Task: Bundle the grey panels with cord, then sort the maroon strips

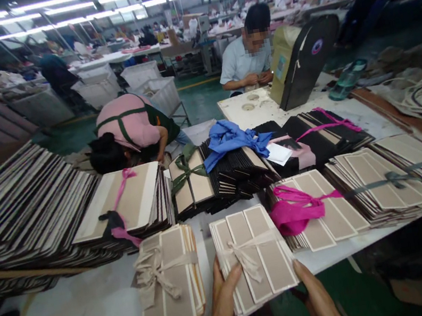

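Squarely between both hands sits a tied bundle of beige, white-bordered panels (259, 263), at the near edge of the white table (83, 314); whether the tabletop bears any of its weight, I cannot tell. The left hand (222, 304) grips its left side, thumb over the top face and fingers along the side and partly out of sight below. The right hand (316, 291) clasps the near right corner, thumb against the edge; how its fingers bend beneath is hidden. A pale cloth strip (241, 253) is knotted across the bundle. Just left lies a similar bundle (177, 293), and just right a panel stack (321, 220) tied with magenta cloth (296, 211). Behind, blue cloth (232, 141) tops dark-edged panels (240, 172). Farther off, a person in a light-blue shirt (233, 62) bends over handwork beside a machine (300, 65).
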Motion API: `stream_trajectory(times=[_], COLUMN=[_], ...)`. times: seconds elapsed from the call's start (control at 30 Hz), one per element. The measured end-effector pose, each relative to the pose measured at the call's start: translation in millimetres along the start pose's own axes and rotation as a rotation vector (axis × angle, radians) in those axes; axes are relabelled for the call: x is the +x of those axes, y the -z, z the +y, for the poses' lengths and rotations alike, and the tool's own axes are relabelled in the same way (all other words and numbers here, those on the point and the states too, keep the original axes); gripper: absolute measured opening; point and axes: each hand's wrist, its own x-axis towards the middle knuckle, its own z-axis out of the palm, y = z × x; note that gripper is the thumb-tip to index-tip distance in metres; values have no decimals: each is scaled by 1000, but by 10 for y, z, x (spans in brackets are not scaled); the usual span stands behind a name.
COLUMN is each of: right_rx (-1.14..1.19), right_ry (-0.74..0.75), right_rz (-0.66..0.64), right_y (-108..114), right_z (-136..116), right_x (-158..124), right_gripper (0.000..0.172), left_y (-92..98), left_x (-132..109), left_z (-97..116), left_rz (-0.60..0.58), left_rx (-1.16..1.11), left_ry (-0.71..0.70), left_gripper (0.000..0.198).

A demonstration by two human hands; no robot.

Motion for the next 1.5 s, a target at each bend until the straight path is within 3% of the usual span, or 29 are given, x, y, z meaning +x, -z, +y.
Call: stream_trajectory(times=[0.1,0.23,0.47,0.7,0.87,1.03,1.2,1.3,1.37,1.43,1.5], right_rx=[-14,33,259,327,321,296,189,146,88,-27,-201], right_ry=[51,145,161,235,252,212,226,212,199,174,138], right_rz=[98,53,106,101,128,165,120,157,203,253,279], right_y=[-71,-86,-113,-159,-47,70,30,64,140,258,393], right_z=[-96,-146,41,128,276,381,371,408,458,516,572], right_x=[11,37,134,228,173,170,212,166,111,66,54], right_gripper=[65,62,49,44,49,53,54,57,61,67,73], left_y=[-125,-199,-233,-298,-197,-51,-170,-222,-153,19,283], left_x=[99,236,336,372,315,223,266,102,-174,-527,-828], left_z=[79,137,117,112,44,-163,-275,-253,-192,-65,155], left_rz=[-23,-37,-32,-46,14,42,106,108,110,68,6], left_rx=[-29,-72,-44,-42,106,302,458,511,587,681,723], left_ry=[0,10,3,-8,-81,-109,-133,-99,-128,-319,-623], left_gripper=[89,90,88,89,80,86,80,83,82,73,61])
